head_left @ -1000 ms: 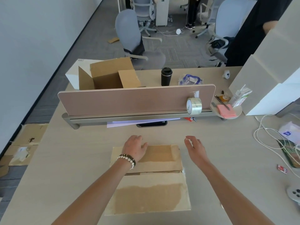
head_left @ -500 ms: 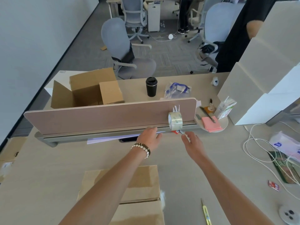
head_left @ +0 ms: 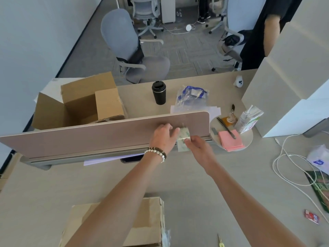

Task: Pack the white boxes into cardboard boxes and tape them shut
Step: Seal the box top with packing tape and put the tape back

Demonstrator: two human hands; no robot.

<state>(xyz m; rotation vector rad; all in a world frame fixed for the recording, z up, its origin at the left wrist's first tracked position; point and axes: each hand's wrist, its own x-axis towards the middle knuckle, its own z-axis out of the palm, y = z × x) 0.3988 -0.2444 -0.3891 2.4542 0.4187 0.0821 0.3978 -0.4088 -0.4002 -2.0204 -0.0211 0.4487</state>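
My fingers (head_left: 175, 130) on both hands close around the tape roll (head_left: 183, 140) hanging on the divider (head_left: 89, 138); I should lift it off cleanly, then tape the cardboard box (head_left: 142, 223) on the desk (head_left: 222, 193).

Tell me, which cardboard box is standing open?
The cardboard box behind the divider, far left: its flaps stand up. The near cardboard box, under the person's arms, has its flaps folded shut.

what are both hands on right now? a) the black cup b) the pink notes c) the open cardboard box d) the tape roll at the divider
d: the left hand and right hand both meet at the tape roll hanging by the divider; the cup stands untouched beyond it.
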